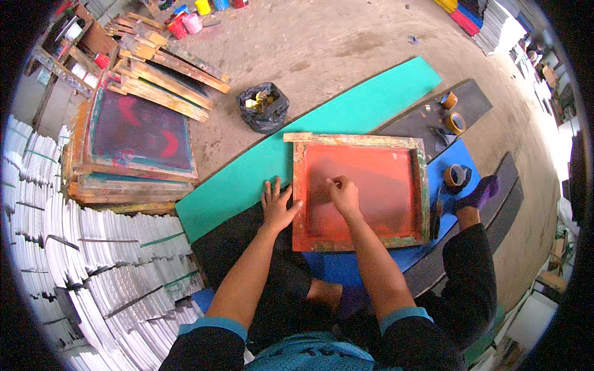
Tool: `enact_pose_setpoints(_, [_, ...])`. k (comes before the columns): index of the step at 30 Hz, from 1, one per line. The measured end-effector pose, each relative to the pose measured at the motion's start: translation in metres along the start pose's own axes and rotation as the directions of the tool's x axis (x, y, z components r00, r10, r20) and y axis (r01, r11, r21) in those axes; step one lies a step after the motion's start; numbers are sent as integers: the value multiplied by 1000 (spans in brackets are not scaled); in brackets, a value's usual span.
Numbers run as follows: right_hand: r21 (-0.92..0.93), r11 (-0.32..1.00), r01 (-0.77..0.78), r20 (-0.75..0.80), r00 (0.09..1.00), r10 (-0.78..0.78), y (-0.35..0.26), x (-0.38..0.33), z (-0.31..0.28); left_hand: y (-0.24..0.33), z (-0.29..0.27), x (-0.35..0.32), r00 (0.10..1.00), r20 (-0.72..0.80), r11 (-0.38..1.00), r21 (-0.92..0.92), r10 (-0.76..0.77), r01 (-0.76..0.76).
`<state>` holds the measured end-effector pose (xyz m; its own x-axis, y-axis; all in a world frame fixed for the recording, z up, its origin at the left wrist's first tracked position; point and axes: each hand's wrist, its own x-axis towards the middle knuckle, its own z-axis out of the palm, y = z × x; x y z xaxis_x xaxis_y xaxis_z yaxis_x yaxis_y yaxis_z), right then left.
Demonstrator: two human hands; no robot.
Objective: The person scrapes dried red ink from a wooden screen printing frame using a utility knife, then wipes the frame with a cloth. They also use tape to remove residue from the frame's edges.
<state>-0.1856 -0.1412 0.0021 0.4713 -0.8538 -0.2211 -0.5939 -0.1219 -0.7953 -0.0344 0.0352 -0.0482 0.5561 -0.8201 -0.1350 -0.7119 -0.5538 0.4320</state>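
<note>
A screen-printing frame (423,204) lies in front of me, its worn wooden bars stained with paint around a red-orange mesh (387,185). A dark greyish smear covers part of that mesh. My left hand (279,207) rests at the frame's left bar, fingers spread and the thumb touching the wood. Over the left half of the mesh, my right hand (344,196) is closed with its fingertips pressed together. Whatever it may pinch is too small or hidden to name. Beneath the frame lie a blue mat (346,266) and a long green mat (365,99).
Tape rolls (455,123) and another roll (455,175) sit to the right, near my foot (481,191). A black bag (263,108) stands beyond the green mat. Stacked screens (133,133), wooden strips (167,83) and bundled white sheets (117,247) fill the left side.
</note>
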Motion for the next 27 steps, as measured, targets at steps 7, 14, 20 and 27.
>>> enact_pose_setpoints(7, [16,1000,-16,-80,997,18,40,-33,-44,-1,-5,-8,1000,7,999,-39,-12,13])
enact_pose_setpoints(14, [-25,1000,5,-122,993,-8,75,-57,-64,7,-7,-8,997,-56,999,-10,-47,47])
enact_pose_setpoints(20, [-107,994,20,-10,1000,-21,43,-72,-45,6,-13,3,990,7,990,13,-139,139])
enact_pose_setpoints(27, [-166,954,251,96,966,-238,13,-90,20,-6,-34,16,1000,15,1000,-7,1,-1])
